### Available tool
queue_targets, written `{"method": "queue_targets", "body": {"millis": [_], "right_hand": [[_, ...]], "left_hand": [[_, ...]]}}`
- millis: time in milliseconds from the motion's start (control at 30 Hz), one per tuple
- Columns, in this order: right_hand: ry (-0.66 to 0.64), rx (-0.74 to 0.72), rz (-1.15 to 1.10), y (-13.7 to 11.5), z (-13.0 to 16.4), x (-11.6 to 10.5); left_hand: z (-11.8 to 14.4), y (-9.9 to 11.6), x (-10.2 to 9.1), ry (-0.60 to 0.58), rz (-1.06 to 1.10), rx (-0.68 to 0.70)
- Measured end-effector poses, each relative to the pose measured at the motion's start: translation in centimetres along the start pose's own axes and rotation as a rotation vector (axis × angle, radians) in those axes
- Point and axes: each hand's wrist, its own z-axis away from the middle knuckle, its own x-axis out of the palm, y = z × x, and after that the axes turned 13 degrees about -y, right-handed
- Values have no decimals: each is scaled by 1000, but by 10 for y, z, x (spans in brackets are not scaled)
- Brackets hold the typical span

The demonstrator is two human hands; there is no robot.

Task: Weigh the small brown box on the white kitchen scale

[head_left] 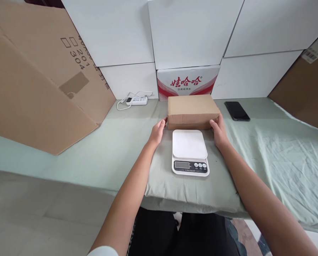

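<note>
A small brown cardboard box (193, 106) rests on the green cloth, held from both sides. My left hand (158, 132) is at its left side, thumb toward me and fingertips at the box's edge. Around the front right corner, my right hand (219, 131) grips with the thumb on the front face; its other fingers are partly hidden along the side. Just in front of the box, between my forearms, lies a white kitchen scale (190, 153) with a blank-looking display and three round buttons. Its platform carries nothing.
A large cardboard carton (41, 81) leans at the left. White boxes (193, 32) and a red-and-white printed carton (188, 82) line the back. A power strip (137, 101) with a cable lies back left, a black phone (237, 111) right of the box. Another brown carton (305, 81) stands far right.
</note>
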Motion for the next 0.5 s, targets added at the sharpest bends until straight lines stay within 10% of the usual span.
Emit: {"method": "queue_targets", "body": {"millis": [500], "right_hand": [[-24, 27, -76, 3, -1, -1]], "left_hand": [[-1, -6, 1, -1, 4, 40]]}}
